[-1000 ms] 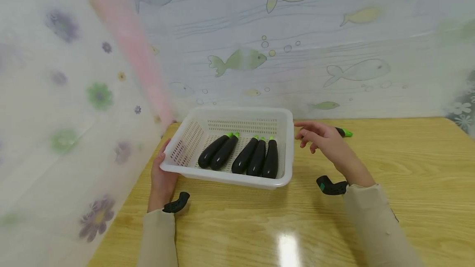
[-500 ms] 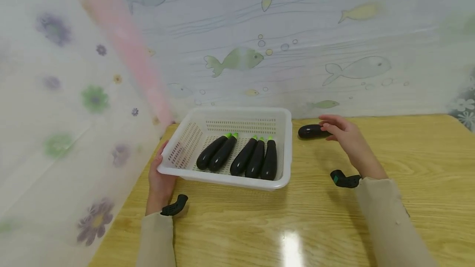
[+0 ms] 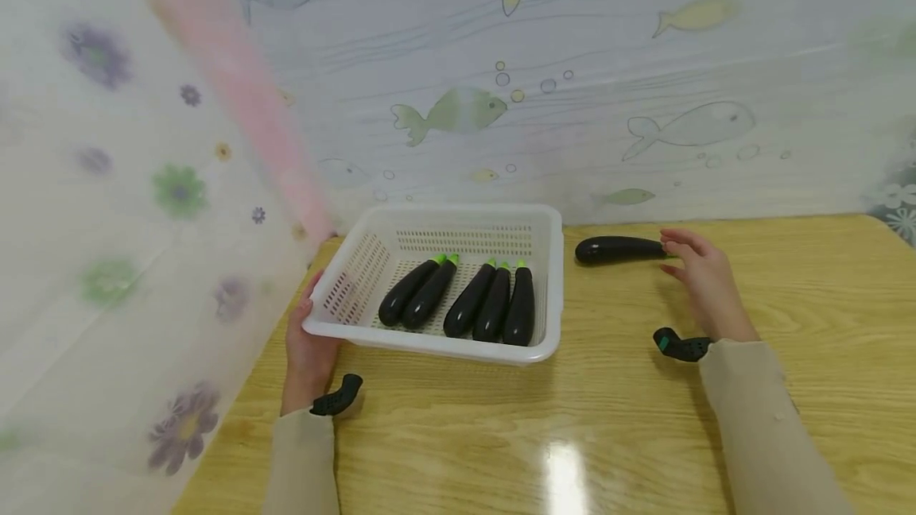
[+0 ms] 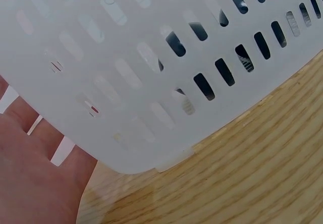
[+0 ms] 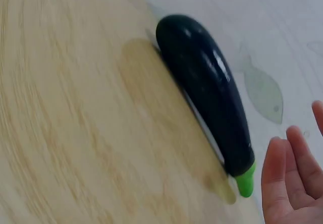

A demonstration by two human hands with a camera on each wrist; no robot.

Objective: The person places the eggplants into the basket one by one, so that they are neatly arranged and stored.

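My left hand (image 3: pixel 309 344) rests against the left end of a white plastic basket (image 3: pixel 444 348), its spread fingers along the outer wall. The left wrist view shows those fingers (image 4: pixel 45 135) passing behind the basket's corner. Several glossy dark eggplants (image 3: pixel 468 300) with green stems lie side by side in the basket. Another eggplant (image 3: pixel 619 250) lies on the table right of the basket, its stem pointing right. By that stem hovers my right hand (image 3: pixel 704 280). Seen from the right wrist, its extended fingers (image 5: pixel 275 171) stand apart from the green stem (image 5: pixel 245 183).
A wood-grain table (image 3: pixel 458 435) bears everything. Behind it hangs a pale sheet (image 3: pixel 572 157) printed with fish, and another with flowers (image 3: pixel 179 189) rises along the left side. Black camera mounts sit on both wrists.
My right hand has moved right from beside the basket, over the loose eggplant to its stem end, uncovering its body. The left hand has stayed at the basket.
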